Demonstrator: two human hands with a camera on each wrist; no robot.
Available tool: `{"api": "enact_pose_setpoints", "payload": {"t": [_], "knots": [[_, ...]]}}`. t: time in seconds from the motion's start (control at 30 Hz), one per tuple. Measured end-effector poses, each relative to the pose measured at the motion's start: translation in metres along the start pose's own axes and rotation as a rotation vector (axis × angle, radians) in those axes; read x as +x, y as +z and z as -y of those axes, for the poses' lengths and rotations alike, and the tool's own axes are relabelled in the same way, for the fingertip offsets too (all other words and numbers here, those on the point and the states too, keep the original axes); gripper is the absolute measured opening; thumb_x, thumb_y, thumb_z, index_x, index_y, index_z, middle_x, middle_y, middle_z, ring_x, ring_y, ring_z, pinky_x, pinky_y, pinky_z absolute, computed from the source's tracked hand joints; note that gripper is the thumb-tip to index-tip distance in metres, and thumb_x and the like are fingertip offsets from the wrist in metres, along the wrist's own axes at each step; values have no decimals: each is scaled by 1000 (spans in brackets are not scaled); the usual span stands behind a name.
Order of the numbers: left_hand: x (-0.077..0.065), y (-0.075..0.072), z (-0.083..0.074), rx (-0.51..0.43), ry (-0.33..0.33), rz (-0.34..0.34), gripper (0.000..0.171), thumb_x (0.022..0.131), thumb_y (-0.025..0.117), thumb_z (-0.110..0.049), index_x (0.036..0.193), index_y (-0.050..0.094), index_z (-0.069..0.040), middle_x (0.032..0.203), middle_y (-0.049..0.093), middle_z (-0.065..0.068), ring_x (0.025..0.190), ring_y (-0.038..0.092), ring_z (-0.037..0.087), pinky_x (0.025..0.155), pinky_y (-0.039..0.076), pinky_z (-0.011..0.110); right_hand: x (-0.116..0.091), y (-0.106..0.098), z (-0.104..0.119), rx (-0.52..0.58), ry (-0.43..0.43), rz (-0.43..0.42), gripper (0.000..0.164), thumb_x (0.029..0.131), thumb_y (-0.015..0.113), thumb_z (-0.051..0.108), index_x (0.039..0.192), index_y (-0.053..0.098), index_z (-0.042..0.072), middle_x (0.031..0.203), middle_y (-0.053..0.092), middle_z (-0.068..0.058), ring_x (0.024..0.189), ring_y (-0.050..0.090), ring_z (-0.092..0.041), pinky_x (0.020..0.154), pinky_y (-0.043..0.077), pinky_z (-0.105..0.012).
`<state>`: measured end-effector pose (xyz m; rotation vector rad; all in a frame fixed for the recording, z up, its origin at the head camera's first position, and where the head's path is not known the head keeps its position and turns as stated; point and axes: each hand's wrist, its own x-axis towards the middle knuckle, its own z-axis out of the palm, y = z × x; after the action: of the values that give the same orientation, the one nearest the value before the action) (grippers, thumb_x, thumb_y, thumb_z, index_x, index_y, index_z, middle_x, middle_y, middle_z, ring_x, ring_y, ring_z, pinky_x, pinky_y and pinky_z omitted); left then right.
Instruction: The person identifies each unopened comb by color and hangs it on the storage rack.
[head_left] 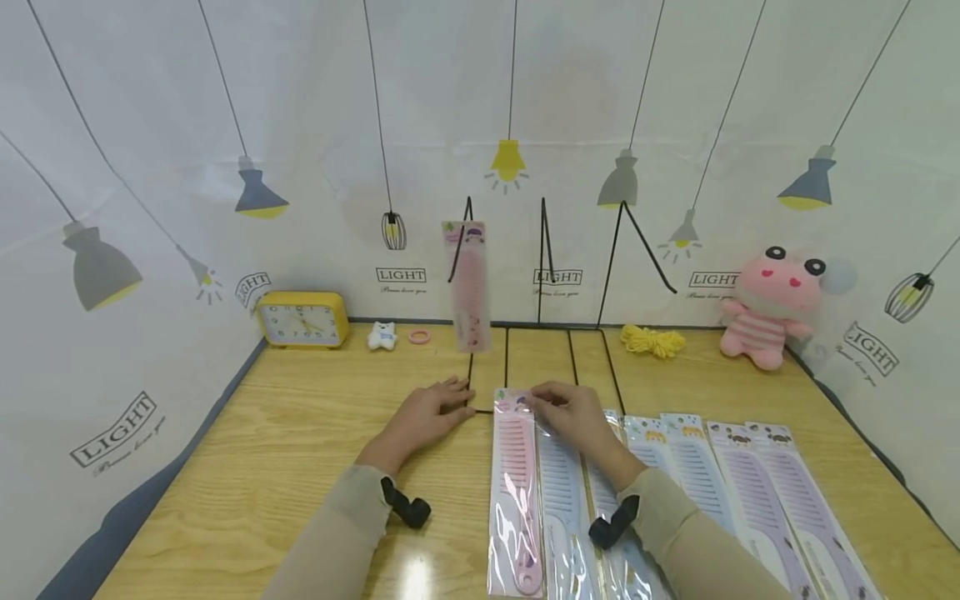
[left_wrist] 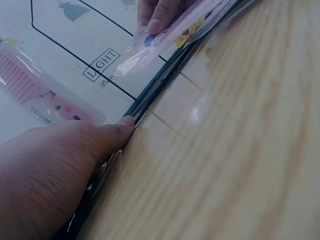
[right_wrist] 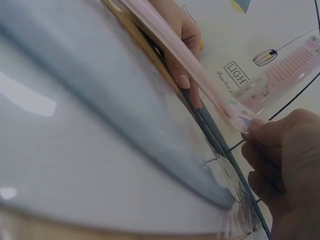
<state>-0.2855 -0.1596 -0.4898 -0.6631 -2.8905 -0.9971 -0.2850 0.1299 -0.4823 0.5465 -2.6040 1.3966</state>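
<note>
My right hand (head_left: 573, 421) pinches the top end of a pink comb in a clear packet (head_left: 515, 500), with thumb and fingers at the printed header. In the right wrist view, that packet's pinched end (right_wrist: 232, 112) is lifted off the table. My left hand (head_left: 423, 425) rests at the left side of the black wire rack's base (head_left: 507, 358), fingers extended and touching its edge. Another packaged pink comb (head_left: 472, 292) hangs on the rack's left hook. The middle hook (head_left: 547, 242) and right hook (head_left: 648, 246) carry nothing.
Right of the pink comb lie several packaged blue combs (head_left: 561, 483) and two purple ones (head_left: 757, 500). Along the back stand a yellow clock (head_left: 302, 319), a small white bear (head_left: 382, 336), a pink ring (head_left: 419, 337), yellow cord (head_left: 652, 342) and a pink plush toy (head_left: 772, 308).
</note>
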Motion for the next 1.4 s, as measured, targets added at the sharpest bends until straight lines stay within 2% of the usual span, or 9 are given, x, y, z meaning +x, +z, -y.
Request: {"api": "enact_pose_setpoints", "payload": {"t": [0.1, 0.2, 0.37, 0.6, 1.0, 1.2, 1.4], "knots": [[0, 0, -1, -6, -4, 1, 43, 100, 62, -42, 138, 63, -22, 153, 47, -1, 147, 34, 20, 122, 24, 46, 0, 0, 2, 77, 79, -7, 16, 94, 74, 28, 105, 78, 17, 101, 76, 3, 89, 69, -14, 74, 58, -27], [-1, -1, -1, -1, -3, 3, 44, 100, 61, -42, 139, 63, -21, 153, 47, -1, 147, 34, 20, 122, 23, 46, 0, 0, 5, 161, 159, -15, 18, 94, 74, 26, 105, 76, 13, 101, 76, -2, 85, 71, -16, 68, 59, -26], [-1, -1, -2, 4, 4, 1, 44, 100, 61, -43, 138, 63, -21, 153, 47, -1, 147, 34, 19, 122, 24, 45, 2, 0, 8, 274, 234, -31, 17, 93, 74, 18, 105, 74, 7, 101, 75, -8, 85, 72, -20, 72, 61, -28], [1, -1, -1, 11, 14, 1, 44, 100, 61, -43, 138, 64, -21, 152, 47, -1, 146, 35, 19, 122, 25, 45, 3, -2, 10, 355, 317, -44, 19, 90, 78, 23, 102, 78, 8, 102, 74, -6, 86, 71, -20, 74, 62, -31], [1, 0, 1, 2, 21, -6, 43, 100, 62, -42, 138, 64, -21, 152, 47, -2, 146, 35, 19, 121, 25, 46, 3, -4, 12, 358, 323, -46, 25, 88, 81, 26, 105, 77, 9, 103, 74, -6, 87, 70, -20, 75, 61, -30], [1, 0, 1, -5, 15, -6, 43, 100, 62, -41, 138, 64, -21, 153, 47, -2, 146, 34, 19, 122, 24, 46, 2, -4, 14, 306, 323, -39, 31, 86, 81, 35, 107, 77, 13, 103, 75, -2, 89, 68, -18, 76, 58, -29], [0, 0, 1, -9, 20, -6, 43, 100, 62, -41, 138, 64, -21, 153, 47, -1, 147, 34, 20, 122, 24, 46, 0, -4, 16, 283, 307, -38, 29, 88, 79, 36, 107, 77, 14, 102, 75, 0, 90, 67, -17, 76, 57, -30]]}}
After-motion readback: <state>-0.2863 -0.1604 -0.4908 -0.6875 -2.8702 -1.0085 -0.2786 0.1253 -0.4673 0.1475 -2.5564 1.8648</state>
